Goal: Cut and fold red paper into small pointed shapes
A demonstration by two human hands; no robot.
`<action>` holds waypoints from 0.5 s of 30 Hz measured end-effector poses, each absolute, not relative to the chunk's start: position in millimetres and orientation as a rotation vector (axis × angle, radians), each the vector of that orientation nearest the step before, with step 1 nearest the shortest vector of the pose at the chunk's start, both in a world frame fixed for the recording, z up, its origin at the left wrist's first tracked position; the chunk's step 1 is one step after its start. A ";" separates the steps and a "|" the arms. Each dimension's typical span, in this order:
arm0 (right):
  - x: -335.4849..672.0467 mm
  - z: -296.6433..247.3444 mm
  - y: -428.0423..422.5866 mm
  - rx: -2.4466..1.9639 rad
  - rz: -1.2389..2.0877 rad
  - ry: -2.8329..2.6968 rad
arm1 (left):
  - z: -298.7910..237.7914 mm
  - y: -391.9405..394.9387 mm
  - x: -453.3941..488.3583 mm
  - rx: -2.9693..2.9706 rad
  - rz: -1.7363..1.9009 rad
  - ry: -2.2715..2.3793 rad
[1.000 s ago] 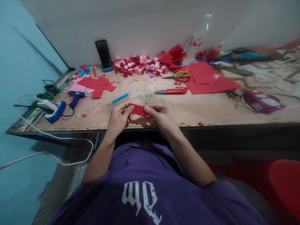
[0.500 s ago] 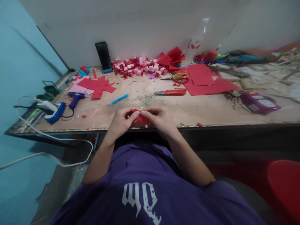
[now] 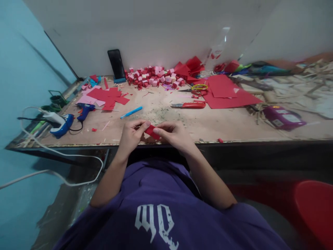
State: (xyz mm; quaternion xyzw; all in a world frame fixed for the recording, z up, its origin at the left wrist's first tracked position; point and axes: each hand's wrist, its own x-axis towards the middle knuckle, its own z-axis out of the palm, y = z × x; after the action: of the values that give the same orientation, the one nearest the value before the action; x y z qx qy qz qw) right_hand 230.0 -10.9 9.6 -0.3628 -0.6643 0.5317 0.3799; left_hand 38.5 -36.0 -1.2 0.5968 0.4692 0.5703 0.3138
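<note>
Both of my hands meet over the near edge of the wooden worktable (image 3: 234, 125). My left hand (image 3: 131, 135) and my right hand (image 3: 174, 133) pinch a small red paper piece (image 3: 151, 131) between thumbs and fingertips. The piece is folded or bent, and only a small part shows between the fingers. A blue pen (image 3: 131, 111) lies just beyond my left hand. A red utility knife (image 3: 188, 105) lies beyond my right hand.
A heap of small red and pink paper cubes (image 3: 154, 77) lies at the back beside a propped black phone (image 3: 116, 64). Red paper sheets (image 3: 229, 92), yellow-handled scissors (image 3: 199, 88), red cut-outs (image 3: 108, 96), a blue glue gun (image 3: 84, 110) and a purple box (image 3: 283, 118) surround it.
The red piece was a flat strip stretched between my hands a second ago. My hands have come together and the piece is now folded smaller between the fingertips.
</note>
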 end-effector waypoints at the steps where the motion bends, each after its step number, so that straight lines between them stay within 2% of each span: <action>1: 230.1 10.3 -10.3 -0.910 1.370 -1.725 | -2.2 -36.1 37.5 1.556 1.514 1.236; 7: 231.6 7.0 -4.1 -0.927 1.325 -1.728 | -0.3 -37.0 40.0 1.489 1.561 1.219; 11: 232.3 7.0 -4.0 -0.956 1.296 -1.589 | 3.2 -35.3 42.3 1.466 1.468 1.177; 15: 231.6 9.2 -3.4 -0.920 1.411 -1.619 | 3.4 -33.2 41.1 1.470 1.496 1.199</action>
State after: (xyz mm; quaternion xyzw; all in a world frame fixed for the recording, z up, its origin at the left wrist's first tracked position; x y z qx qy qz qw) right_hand 231.6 -3.4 9.2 -0.3625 -0.6373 0.5558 0.3918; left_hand 41.1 -33.2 3.4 0.5690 0.4640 0.5789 0.3547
